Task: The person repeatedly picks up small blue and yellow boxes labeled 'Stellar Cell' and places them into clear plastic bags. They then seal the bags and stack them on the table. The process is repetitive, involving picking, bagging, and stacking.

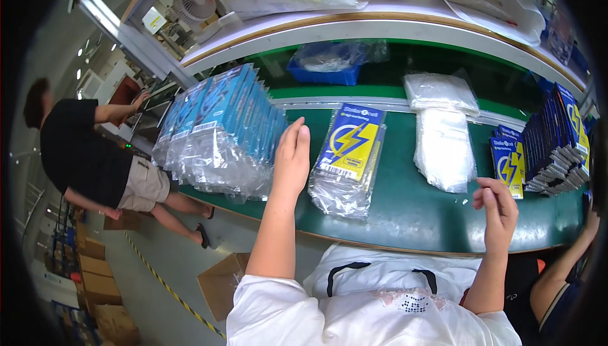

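Observation:
My left hand [293,159] is open, its fingers stretched out and held together, empty. It stands upright against the right end of a row of light-blue flat packs [218,121] in clear plastic bags. Just right of it, a blue-and-yellow flat battery pack [348,146] lies on the green table in a clear bag, seemingly atop others. My right hand [497,210] hovers over the table's front part, fingers loosely curled and apart, with nothing visible in them. It is nearest to a pile of clear plastic bags [443,149] and an unbagged blue-and-yellow pack [508,165].
A blue bin [326,73] with clear plastic stands at the table's back, under a white shelf [354,19]. More blue-and-yellow packs [557,143] are lined up at the right. One person [88,137] stands at the left; another person's arm [563,270] shows at the right.

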`<action>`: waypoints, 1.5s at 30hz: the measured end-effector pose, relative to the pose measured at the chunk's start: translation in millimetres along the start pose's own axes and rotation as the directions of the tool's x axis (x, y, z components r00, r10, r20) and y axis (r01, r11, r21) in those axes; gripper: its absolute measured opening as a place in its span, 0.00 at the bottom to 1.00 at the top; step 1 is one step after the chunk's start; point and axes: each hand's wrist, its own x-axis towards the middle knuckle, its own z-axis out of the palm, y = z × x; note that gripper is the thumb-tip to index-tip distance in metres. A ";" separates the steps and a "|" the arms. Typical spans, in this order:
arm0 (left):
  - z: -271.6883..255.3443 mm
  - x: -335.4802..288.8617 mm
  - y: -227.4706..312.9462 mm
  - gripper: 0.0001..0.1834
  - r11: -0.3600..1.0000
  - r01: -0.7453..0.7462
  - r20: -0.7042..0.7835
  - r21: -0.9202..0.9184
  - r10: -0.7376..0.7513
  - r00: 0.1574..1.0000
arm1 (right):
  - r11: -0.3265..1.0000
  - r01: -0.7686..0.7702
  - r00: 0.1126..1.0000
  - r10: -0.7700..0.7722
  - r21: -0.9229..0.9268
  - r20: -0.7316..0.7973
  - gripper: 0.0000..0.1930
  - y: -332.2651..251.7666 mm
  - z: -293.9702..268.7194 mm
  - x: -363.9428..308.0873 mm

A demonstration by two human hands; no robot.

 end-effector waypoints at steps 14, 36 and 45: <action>24.0 11.3 -85.1 0.31 0.937 -0.169 0.134 0.305 0.133 0.982 | 0.996 -0.089 0.995 0.089 0.012 -0.049 0.10 14.0 -14.5 6.8; -38.3 21.3 -127.7 0.28 0.930 -0.222 0.205 0.294 0.166 0.965 | 0.995 -0.104 0.994 0.104 -0.001 -0.023 0.10 15.1 -6.3 9.9; -62.0 29.5 -139.8 0.28 0.933 -0.216 0.208 0.289 0.160 0.965 | 0.994 -0.109 0.994 0.109 0.000 -0.027 0.10 16.5 -1.2 9.4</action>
